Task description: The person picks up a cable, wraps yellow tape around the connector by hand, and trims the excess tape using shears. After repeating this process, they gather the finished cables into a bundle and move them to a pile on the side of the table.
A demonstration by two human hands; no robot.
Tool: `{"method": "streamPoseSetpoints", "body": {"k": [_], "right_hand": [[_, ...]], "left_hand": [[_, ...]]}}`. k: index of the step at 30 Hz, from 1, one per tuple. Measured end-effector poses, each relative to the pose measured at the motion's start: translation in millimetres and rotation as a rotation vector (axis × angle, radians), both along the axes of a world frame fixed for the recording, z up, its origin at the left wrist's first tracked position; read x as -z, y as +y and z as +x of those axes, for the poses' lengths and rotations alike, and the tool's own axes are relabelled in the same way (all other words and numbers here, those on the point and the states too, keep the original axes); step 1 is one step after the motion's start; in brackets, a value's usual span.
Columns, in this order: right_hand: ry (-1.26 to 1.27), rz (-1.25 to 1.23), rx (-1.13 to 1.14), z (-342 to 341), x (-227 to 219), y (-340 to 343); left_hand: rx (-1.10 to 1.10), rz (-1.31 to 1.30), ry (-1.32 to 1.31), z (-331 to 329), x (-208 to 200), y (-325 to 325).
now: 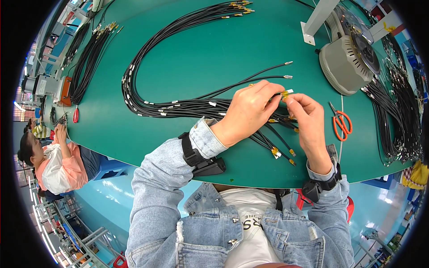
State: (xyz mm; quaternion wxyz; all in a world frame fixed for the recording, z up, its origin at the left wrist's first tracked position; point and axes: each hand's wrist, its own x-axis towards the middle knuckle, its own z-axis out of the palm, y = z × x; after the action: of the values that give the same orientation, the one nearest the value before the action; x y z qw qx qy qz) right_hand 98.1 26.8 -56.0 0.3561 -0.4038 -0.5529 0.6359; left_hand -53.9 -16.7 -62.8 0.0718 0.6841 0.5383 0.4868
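Observation:
Between my two hands is the end of a black cable, with a yellow wrapped piece [285,94] and a whitish tip. My left hand [250,109] is closed, thumb and forefinger pinching the cable just behind that piece. From the other side, the thumb and forefinger of my right hand [308,118] close on the yellow piece. Beneath my hands lies a bundle of black cables [129,87], curved in a U on the green table [187,67]. White labels dot it, and several loose ends carry yellow pieces. My left hand hides part of the bundle.
Orange-handled scissors [342,125] lie right of my right hand. Beyond them stands a grey round-bodied machine [346,64] beside a metal post [317,22]. More cable bundles lie at far left [91,62] and far right [397,107]. Another person [58,161] sits at the left edge.

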Motion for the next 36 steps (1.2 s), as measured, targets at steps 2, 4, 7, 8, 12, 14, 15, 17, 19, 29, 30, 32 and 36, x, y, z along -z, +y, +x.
{"method": "streamPoseSetpoints", "body": {"k": [2,4,7,8,12,14,15,17,19,29,30,32,36], "right_hand": [[0.003,-0.003,0.005,-0.4,-0.7,-0.4],[0.009,-0.006,0.004,-0.7,-1.3,-0.6],[0.012,-0.013,0.003,-1.5,-2.9,-0.7],[0.012,-0.019,0.003,-1.9,-3.5,-0.7],[0.007,-0.034,0.011,-3.2,-3.6,-0.2],[0.004,-0.038,0.015,-3.9,-4.2,-0.6],[0.007,-0.036,0.021,-4.5,-4.9,-1.0],[0.013,-0.032,0.034,-5.8,-6.0,-2.1],[0.020,-0.018,0.043,-7.6,-6.1,-3.3],[-0.002,0.099,0.080,-13.7,-3.5,-2.8],[-0.001,0.099,0.079,-14.9,-4.3,-2.4],[-0.015,0.132,0.083,-18.2,-6.3,-1.3],[-0.034,0.157,0.084,-24.1,-11.7,4.7]], "left_hand": [[-0.001,-0.033,-0.004,0.2,-1.8,-0.6],[0.002,-0.018,-0.011,0.1,-0.6,-0.1],[0.009,0.010,-0.026,0.1,0.7,0.5],[0.010,-0.001,-0.035,0.3,0.4,0.5],[0.015,-0.041,-0.071,0.3,-3.0,0.3],[0.019,-0.075,-0.110,-0.1,-5.2,-0.1],[0.019,-0.075,-0.110,0.1,-5.4,-0.1],[0.013,-0.110,-0.169,1.1,-5.5,-0.4],[0.010,-0.126,-0.199,1.7,-4.3,-0.5],[0.118,-0.483,-0.673,-4.6,-8.4,0.5],[0.138,-0.512,-0.733,-5.6,-9.6,1.0],[0.147,-0.519,-0.783,-7.5,-11.9,1.5],[0.164,-0.515,-0.908,-10.5,-13.4,4.5]]}}
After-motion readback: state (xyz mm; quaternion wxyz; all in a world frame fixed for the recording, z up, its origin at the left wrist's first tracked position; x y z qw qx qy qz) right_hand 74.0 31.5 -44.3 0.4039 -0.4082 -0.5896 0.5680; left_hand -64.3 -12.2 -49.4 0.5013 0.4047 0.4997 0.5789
